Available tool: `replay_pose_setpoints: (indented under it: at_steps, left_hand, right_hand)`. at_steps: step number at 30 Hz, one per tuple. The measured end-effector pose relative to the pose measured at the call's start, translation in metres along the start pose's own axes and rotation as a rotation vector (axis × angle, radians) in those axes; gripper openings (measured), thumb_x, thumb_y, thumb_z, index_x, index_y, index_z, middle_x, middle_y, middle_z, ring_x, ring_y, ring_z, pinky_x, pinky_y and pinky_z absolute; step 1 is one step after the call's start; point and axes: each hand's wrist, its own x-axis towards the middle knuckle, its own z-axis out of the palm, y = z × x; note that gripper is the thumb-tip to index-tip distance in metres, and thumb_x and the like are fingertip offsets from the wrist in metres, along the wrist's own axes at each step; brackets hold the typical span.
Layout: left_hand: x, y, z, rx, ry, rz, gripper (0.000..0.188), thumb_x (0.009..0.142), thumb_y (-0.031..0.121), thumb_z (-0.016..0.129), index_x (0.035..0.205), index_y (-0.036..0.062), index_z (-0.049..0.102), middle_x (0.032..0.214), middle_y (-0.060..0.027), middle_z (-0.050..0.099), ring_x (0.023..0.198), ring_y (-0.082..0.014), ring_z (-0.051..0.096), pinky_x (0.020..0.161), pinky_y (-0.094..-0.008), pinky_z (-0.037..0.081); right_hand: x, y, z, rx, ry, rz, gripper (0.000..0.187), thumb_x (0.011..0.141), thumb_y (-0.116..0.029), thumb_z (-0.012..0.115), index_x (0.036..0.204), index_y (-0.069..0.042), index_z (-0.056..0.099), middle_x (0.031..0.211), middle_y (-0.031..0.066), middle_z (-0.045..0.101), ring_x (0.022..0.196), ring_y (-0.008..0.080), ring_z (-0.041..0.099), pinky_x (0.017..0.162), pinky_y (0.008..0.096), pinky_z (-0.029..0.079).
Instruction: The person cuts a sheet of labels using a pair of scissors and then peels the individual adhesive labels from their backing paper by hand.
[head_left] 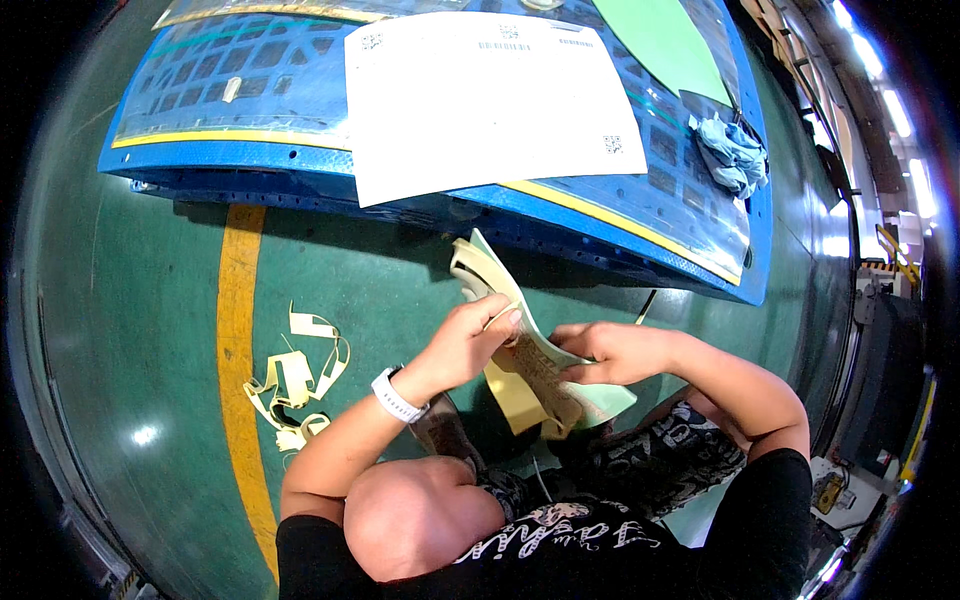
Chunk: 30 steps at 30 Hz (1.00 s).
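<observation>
In front of my knees I hold a bent panel (545,362), pale green on its outer face, with a speckled brown surface and a yellowish layer inside. My left hand (474,338) is closed round its left edge, thumb pressed toward the speckled face. It has a curled cream part at the upper end. From the right, my right hand (622,352) grips the panel's right side, fingertips over its edge. Whether a small strip is pinched under the left thumb is hard to make out.
Pale yellow strips and scraps (295,378) lie on the green floor to the left, near a yellow floor line (237,350). Ahead stands a blue pallet (235,157) bearing a printed white sheet (480,120), a green sheet (665,45) and a crumpled blue cloth (733,158).
</observation>
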Motion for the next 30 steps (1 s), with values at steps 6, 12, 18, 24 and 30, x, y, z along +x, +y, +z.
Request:
replay_pose_setpoints:
  at_steps: [6, 12, 18, 24, 30]
  left_hand:
    - [0.0, 0.012, 0.023, 0.069, -0.002, 0.197, 0.019, 0.095, 0.017, 0.049, 0.087, 0.0006, 0.053, 0.067, -0.0014, 0.049, 0.061, -0.0071, 0.045, 0.054, -0.0251, 0.04]
    - [-0.015, 0.024, -0.004, -0.149, 0.06, 0.018, 0.02, 0.095, 0.016, 0.048, 0.079, 0.0044, 0.05, 0.061, 0.0015, 0.046, 0.053, -0.0066, 0.043, 0.047, -0.0234, 0.035]
    - [-0.063, 0.002, -0.126, -0.624, 0.735, -0.086, 0.019, 0.093, 0.021, 0.048, 0.079, 0.0088, 0.048, 0.061, 0.0026, 0.042, 0.047, -0.0057, 0.036, 0.041, -0.0204, 0.031]
    - [-0.085, -0.026, -0.104, -0.417, 0.739, -0.301, 0.015, 0.093, 0.023, 0.052, 0.086, 0.0092, 0.05, 0.065, 0.0012, 0.045, 0.049, -0.0063, 0.039, 0.042, -0.0195, 0.032]
    - [-0.069, -0.01, -0.066, 0.496, 0.111, -0.145, 0.058, 0.079, 0.01, 0.058, 0.132, 0.0087, 0.036, 0.122, -0.0196, 0.042, 0.097, -0.0303, 0.055, 0.077, -0.0351, 0.049]
  right_hand:
    - [0.017, -0.007, 0.009, -0.016, 0.42, -0.029, 0.014, 0.082, -0.013, 0.058, 0.092, -0.004, 0.055, 0.081, 0.019, 0.058, 0.076, 0.0392, 0.058, 0.066, 0.0439, 0.047]
    - [0.009, -0.008, -0.012, 0.027, 0.243, -0.075, 0.016, 0.093, -0.019, 0.049, 0.096, -0.005, 0.057, 0.076, 0.0182, 0.058, 0.064, 0.0345, 0.058, 0.06, 0.04, 0.046]
    - [-0.015, 0.017, -0.013, 0.581, 0.238, 0.232, 0.035, 0.098, -0.033, 0.043, 0.096, -0.001, 0.058, 0.066, -0.0013, 0.057, 0.056, 0.0052, 0.052, 0.055, 0.0218, 0.044]
    - [0.003, 0.01, 0.004, 0.673, 0.227, 0.145, 0.033, 0.098, -0.03, 0.044, 0.102, -0.001, 0.057, 0.081, 0.0033, 0.06, 0.071, 0.0083, 0.056, 0.07, 0.0266, 0.048]
    - [0.006, 0.0, 0.01, 0.429, 0.102, 0.11, 0.034, 0.097, -0.031, 0.045, 0.106, -0.001, 0.057, 0.089, 0.0054, 0.061, 0.085, 0.0109, 0.053, 0.081, 0.03, 0.045]
